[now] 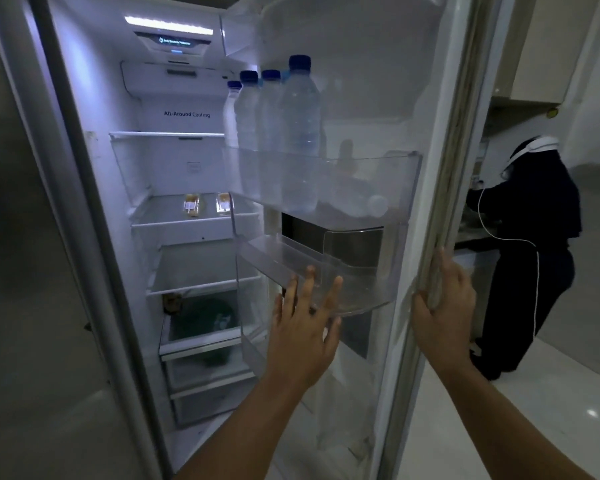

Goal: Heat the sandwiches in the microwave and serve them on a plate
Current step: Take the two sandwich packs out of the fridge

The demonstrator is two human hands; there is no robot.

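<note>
Right grip [442, 303] clasping fridge door [440, 188] edge, left grip [305, 327] splayed

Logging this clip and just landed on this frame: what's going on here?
A person stands at an open fridge. The right hand grips the edge of the fridge door; the left hand is spread open, empty, by the lower door bin. Two wrapped sandwiches sit untouched on a middle shelf. Water bottles stand in the upper door bin. Another person works at a counter behind.
</note>
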